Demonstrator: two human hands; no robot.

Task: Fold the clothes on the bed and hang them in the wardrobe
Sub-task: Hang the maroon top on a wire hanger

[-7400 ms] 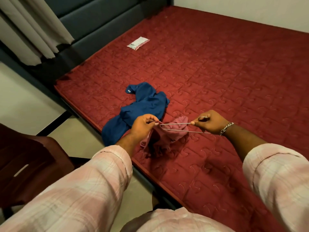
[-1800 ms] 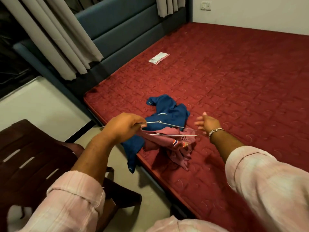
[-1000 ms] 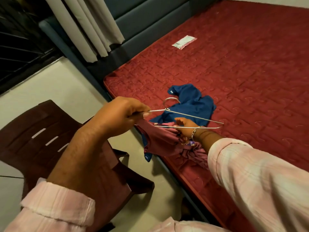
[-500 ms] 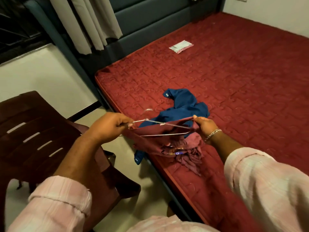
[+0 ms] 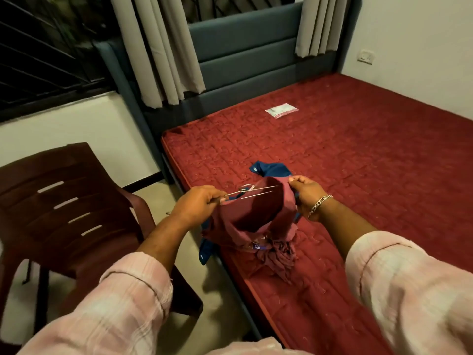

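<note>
A maroon garment [image 5: 256,213] is lifted above the near left edge of the red mattress [image 5: 358,155], its opening spread wide and its lower part bunched on the bed. My left hand [image 5: 199,203] grips one end of a thin metal wire hanger [image 5: 253,192] together with the garment's edge. The hanger's rods reach across the opening. My right hand [image 5: 305,193] pinches the opposite edge of the garment. A blue garment [image 5: 271,169] lies crumpled behind the maroon one, and part of it hangs over the bed's side.
A dark brown plastic chair [image 5: 66,201] stands on the floor left of the bed. A small white packet [image 5: 281,110] lies on the mattress near the blue-grey headboard [image 5: 250,60]. Curtains [image 5: 163,47] hang over a barred window.
Both hands have lifted the maroon garment higher and pulled its opening wider around the hanger. The view has tilted up towards the headboard and window.
</note>
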